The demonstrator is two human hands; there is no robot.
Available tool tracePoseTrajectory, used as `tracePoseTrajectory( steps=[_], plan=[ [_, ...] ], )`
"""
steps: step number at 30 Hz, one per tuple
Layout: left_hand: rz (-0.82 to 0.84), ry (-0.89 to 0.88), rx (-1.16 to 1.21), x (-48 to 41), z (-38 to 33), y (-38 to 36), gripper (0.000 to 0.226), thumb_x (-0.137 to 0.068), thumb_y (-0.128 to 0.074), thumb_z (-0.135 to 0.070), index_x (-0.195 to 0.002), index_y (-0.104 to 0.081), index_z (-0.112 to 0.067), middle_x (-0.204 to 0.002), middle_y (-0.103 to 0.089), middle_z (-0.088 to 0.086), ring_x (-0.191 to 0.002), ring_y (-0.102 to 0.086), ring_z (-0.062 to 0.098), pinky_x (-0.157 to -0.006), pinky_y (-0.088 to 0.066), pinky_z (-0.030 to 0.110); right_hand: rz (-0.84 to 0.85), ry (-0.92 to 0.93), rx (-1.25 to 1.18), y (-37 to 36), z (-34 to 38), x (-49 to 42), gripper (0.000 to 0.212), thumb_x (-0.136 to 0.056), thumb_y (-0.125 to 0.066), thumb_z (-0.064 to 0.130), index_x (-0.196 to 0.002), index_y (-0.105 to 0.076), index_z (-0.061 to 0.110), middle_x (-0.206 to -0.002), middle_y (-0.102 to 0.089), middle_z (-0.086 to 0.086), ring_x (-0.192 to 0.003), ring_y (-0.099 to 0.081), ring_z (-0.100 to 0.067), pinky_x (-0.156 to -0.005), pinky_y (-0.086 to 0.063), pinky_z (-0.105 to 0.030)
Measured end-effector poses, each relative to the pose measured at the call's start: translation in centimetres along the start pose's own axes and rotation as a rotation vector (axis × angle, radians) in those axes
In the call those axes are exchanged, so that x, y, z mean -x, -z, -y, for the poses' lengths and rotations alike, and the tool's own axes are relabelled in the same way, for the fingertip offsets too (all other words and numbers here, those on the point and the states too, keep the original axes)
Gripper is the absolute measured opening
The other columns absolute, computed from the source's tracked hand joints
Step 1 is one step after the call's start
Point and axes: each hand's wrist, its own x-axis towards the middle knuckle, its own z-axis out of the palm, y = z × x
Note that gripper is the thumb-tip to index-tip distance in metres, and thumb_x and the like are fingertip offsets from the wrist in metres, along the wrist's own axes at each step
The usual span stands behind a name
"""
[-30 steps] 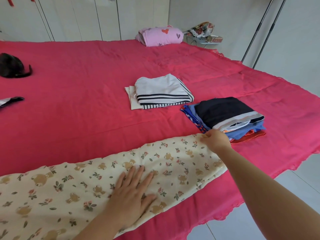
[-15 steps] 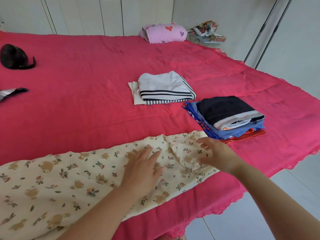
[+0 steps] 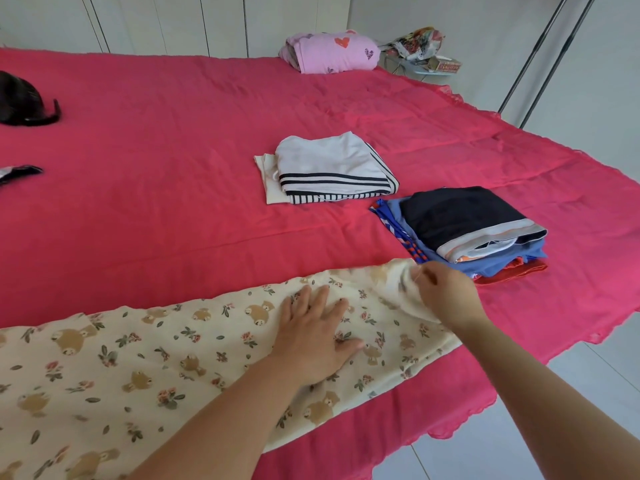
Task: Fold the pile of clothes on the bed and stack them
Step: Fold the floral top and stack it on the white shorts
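One bear-print garment [image 3: 138, 368] — left hand [image 3: 311, 337] flat on it | right hand [image 3: 446, 292] pinching its end | two stacks [image 3: 457, 213] near

There are two hands: one left hand [image 3: 311, 336] and one right hand [image 3: 446, 292]. There is one bed [image 3: 173, 133] and one bear cloth [image 3: 138, 368]. There are three stacks of folded clothes: one white stack [image 3: 329, 168], one dark stack [image 3: 460, 223] and one pink stack [image 3: 332, 51]. There is one black thing [image 3: 20, 103].

White wardrobe doors [image 3: 166, 26], perhaps; pale tiled floor [image 3: 588, 393]

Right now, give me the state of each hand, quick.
Left hand: open, fingers spread flat, pressing on the bear-print garment.
Right hand: closed, pinching the garment's lifted end.
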Motion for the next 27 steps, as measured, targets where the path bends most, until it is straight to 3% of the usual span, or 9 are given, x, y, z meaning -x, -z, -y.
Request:
tracePoseTrajectory(
  steps=[3, 6, 8, 10, 13, 15, 18, 22, 27],
  plan=[
    [0.006, 0.009, -0.015, 0.0, 0.2, -0.7, 0.081, -0.078, -0.009, -0.078, -0.146, 0.009, -0.037, -0.154, 0.021, -0.002, -0.14, 0.026, 0.024, -0.108, 0.02, 0.045, 0.061, -0.162, -0.005, 0.2, -0.3, -1.5, 0.024, -0.095, -0.041, 0.024, -0.078, -0.053, 0.01, -0.064, -0.052, -0.004, -0.066, -0.049, -0.029, -0.05, -0.029, -0.031],
    [0.01, 0.005, -0.019, -0.1, 0.4, -1.1, 0.083, -0.074, -0.005, -0.081, -0.144, 0.014, -0.038, -0.153, 0.024, -0.004, -0.138, 0.029, 0.022, -0.106, 0.023, 0.044, 0.192, 0.072, 0.391, 0.4, -1.2, -1.0, 0.038, -0.093, -0.044, 0.011, -0.131, -0.043, 0.009, -0.099, -0.061, -0.011, -0.085, -0.063, -0.026, -0.064, -0.045, -0.031],
    [0.029, 0.016, -0.029, 0.0, 0.5, -1.1, 0.082, -0.076, -0.007, -0.08, -0.144, 0.014, -0.038, -0.153, 0.024, -0.004, -0.138, 0.029, 0.022, -0.106, 0.023, 0.044, 0.197, 0.168, 0.468, 1.1, -2.4, -1.4, 0.059, -0.084, -0.061, 0.011, -0.137, -0.038, -0.001, -0.098, -0.063, -0.015, -0.081, -0.067, -0.02, -0.064, -0.05, -0.023],
    [0.023, 0.041, -0.03, 0.0, 0.1, -0.8, 0.08, -0.08, -0.012, -0.078, -0.146, 0.01, -0.037, -0.155, 0.021, -0.003, -0.14, 0.026, 0.023, -0.108, 0.021, 0.045, 0.276, 0.026, 0.385, 2.0, -3.2, -0.7, 0.035, -0.098, -0.04, 0.026, -0.128, -0.047, 0.01, -0.093, -0.061, -0.013, -0.094, -0.063, -0.025, -0.073, -0.046, -0.03],
    [-0.132, 0.06, 0.025, 0.4, -1.4, -0.5, 0.078, -0.083, -0.018, -0.073, -0.147, 0.003, -0.035, -0.156, 0.014, -0.003, -0.142, 0.018, 0.022, -0.11, 0.018, 0.045, 0.307, -0.223, 0.126, 3.0, -3.9, -0.1, 0.052, -0.098, -0.022, 0.045, -0.096, -0.054, 0.005, -0.068, -0.048, -0.007, -0.093, -0.06, -0.036, -0.072, -0.038, -0.034],
    [-0.133, -0.005, 0.053, 1.0, -2.5, -0.8, 0.075, -0.083, -0.014, -0.071, -0.147, 0.003, -0.036, -0.157, 0.013, -0.004, -0.143, 0.018, 0.021, -0.111, 0.015, 0.045, 0.365, -0.206, 0.199, 2.8, -3.4, 0.6, 0.047, -0.097, -0.031, 0.043, -0.104, -0.054, 0.003, -0.079, -0.055, -0.006, -0.097, -0.058, -0.033, -0.075, -0.038, -0.033],
    [0.068, -0.067, -0.051, 1.8, -3.1, -1.6, 0.074, -0.084, -0.006, -0.071, -0.146, 0.011, -0.034, -0.155, 0.02, -0.001, -0.14, 0.026, 0.024, -0.112, 0.016, 0.048, 0.407, -0.24, 0.245, 1.7, -2.8, 1.5, 0.043, -0.089, -0.054, 0.039, -0.112, -0.05, 0.002, -0.101, -0.056, -0.008, -0.101, -0.055, -0.029, -0.074, -0.037, -0.03],
    [-0.006, -0.042, 0.006, 1.6, -3.1, -0.3, 0.07, -0.09, -0.026, -0.063, -0.148, -0.009, -0.029, -0.158, 0.001, -0.001, -0.145, 0.006, 0.022, -0.115, 0.005, 0.047, 0.383, -0.328, 0.125, 1.6, -2.3, 1.9, 0.017, -0.082, -0.061, 0.023, -0.077, -0.053, 0.009, -0.075, -0.055, -0.002, -0.077, -0.056, -0.023, -0.056, -0.038, -0.027],
    [-0.235, 0.0, 0.337, 2.8, -2.5, 1.2, 0.053, -0.093, -0.042, -0.047, -0.141, -0.036, -0.024, -0.146, -0.037, -0.005, -0.133, -0.034, 0.013, -0.111, -0.025, 0.033, 0.163, -0.219, 0.074, 2.0, 0.7, 2.5, 0.027, -0.081, -0.053, 0.012, -0.062, -0.036, 0.019, -0.062, -0.044, 0.004, -0.063, -0.044, -0.019, -0.047, -0.026, -0.024]
  ],
)
